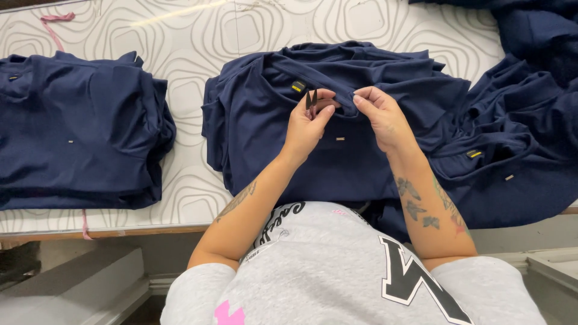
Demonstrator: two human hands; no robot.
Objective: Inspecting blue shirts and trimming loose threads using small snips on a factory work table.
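Your grey sweatshirt (pixel 337 271) fills the bottom edge. On the table (pixel 192 72), your left hand (pixel 306 123) grips small black snips (pixel 311 99) at the collar of the top navy shirt (pixel 337 114), and your right hand (pixel 380 117) pinches that collar. Folded shirts (pixel 78 129) sit well left.

The loose heap of navy garments (pixel 530 120) at the right of the frame is cut off by the top and right edges. The folded stack (pixel 78 129) at the left runs past the left edge. The tabletop (pixel 192 48) is cut off along the top edge. The small black tool (pixel 311 100) in the left hand (pixel 307 123) is mostly covered by the fingers. The yellow neck label (pixel 298 86) is too small to read. Both upper arms are hidden by grey sleeves.
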